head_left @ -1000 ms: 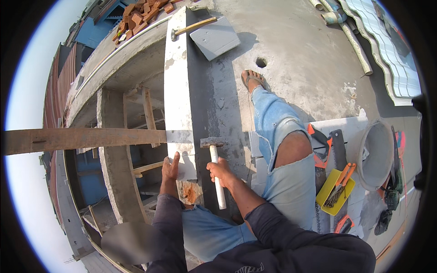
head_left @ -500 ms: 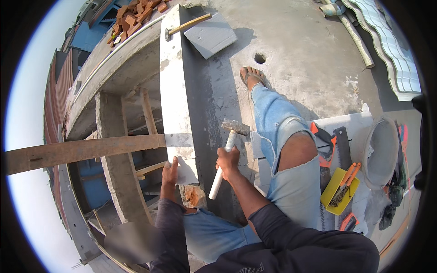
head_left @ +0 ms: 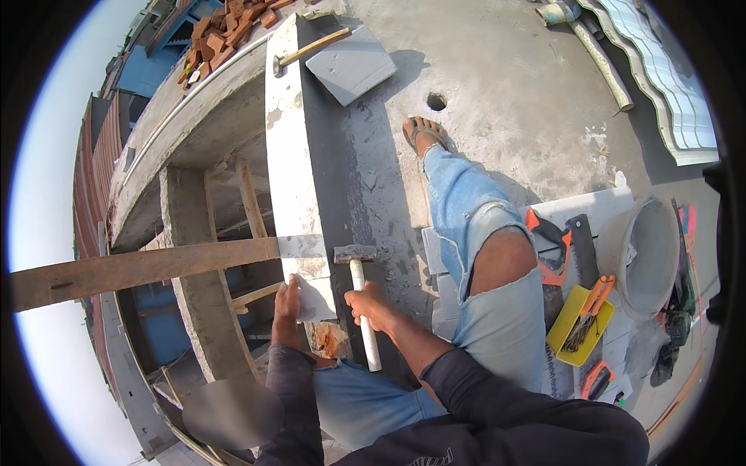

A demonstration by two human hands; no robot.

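Observation:
My right hand point(head_left: 371, 306) is closed around the white handle of a club hammer point(head_left: 355, 254). The hammer's grey steel head lies just to the right of a narrow wall of white blocks, above the shaded strip; I cannot tell whether it touches the wall. Against the left edge of the nearest white block point(head_left: 316, 297) rests my left hand point(head_left: 287, 304), fingers stretched out along it and holding nothing. Below that block shows a broken piece of reddish brick and mortar point(head_left: 329, 339).
A wooden-handled hammer point(head_left: 315, 51) lies across the far wall top, beside a loose grey block point(head_left: 353, 66). Left of the wall is an open drop crossed by a plank point(head_left: 148, 264). At right are handsaws point(head_left: 583, 248), a yellow tray point(head_left: 569, 347) and a bucket point(head_left: 650, 260).
My right hand has brought the club hammer left toward the wall, turning its head more level. The left hand stays at the block's edge. The whole view has shifted slightly.

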